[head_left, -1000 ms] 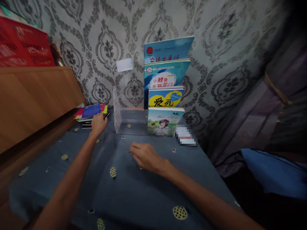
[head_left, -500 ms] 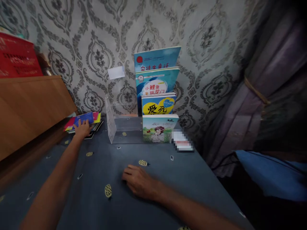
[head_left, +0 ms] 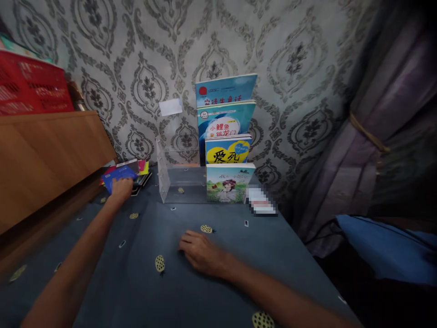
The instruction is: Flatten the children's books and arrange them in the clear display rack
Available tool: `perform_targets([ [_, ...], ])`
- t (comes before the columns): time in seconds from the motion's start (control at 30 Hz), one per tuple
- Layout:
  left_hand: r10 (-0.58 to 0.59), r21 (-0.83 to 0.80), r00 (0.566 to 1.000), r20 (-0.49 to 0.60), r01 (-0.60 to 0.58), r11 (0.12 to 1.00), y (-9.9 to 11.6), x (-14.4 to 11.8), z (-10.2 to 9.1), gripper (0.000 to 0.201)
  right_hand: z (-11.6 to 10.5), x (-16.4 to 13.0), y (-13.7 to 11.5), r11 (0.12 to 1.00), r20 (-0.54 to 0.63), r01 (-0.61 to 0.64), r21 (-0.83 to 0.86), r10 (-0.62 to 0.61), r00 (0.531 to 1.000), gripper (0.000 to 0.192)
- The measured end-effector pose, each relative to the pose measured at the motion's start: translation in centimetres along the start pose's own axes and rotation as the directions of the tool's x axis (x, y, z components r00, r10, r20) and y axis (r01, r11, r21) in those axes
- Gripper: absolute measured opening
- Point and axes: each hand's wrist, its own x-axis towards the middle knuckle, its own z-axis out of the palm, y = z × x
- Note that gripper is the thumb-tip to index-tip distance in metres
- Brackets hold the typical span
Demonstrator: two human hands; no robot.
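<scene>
- Patterned wallpaper (head_left: pixel 300 64) backs a blue-clothed surface (head_left: pixel 191 291); a clear acrylic rack (head_left: pixel 170 177) stands at 12 o'clock with four tiered books (head_left: pixel 229 182) in its right half.
- Your left hand (head_left: pixel 121 188) rests on the blue book (head_left: pixel 118 174), which tops a loose stack (head_left: pixel 141 171) at 10 o'clock beside the wooden cabinet (head_left: pixel 48 155). Its fingers curl over the near edge; a full grip cannot be confirmed.
- Pinch only the top cover, so the books beneath stay put.
- Your right hand (head_left: pixel 201 253) lies flat, fingers loosely spread, holding nothing; use it to brace.
</scene>
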Motion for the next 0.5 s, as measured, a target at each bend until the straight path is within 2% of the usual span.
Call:
perform_targets([
  [0.13, 0.043, 0.0, 0.999, 0.028, -0.043, 0.999, 1.9, -3.1, 0.3, 0.043, 0.3, 0.0, 0.2, 1.0, -0.021, 0.025, -0.008, -0.025, 0.999, 0.016],
  [0.33, 0.094, -0.109, 0.98, 0.177, -0.076, 0.991, 4.6, -6.9, 2.2, 0.038, 0.7, 0.1, 0.3, 0.999, -0.041, 0.042, 0.0, -0.042, 0.998, 0.018],
  [0.4, 0.097, -0.153, 0.977, 0.192, -0.068, 0.986, 4.5, -7.3, 2.4, 0.046, 0.7, 0.1, 0.4, 0.999, -0.051, 0.05, 0.019, -0.049, 0.997, 0.019],
  [0.5, 0.039, -0.178, 0.98, 0.198, -0.003, 0.984, 3.2, -7.0, 2.7, 0.054, 0.6, 0.1, 0.5, 0.997, -0.068, 0.046, 0.056, -0.043, 0.997, 0.019],
])
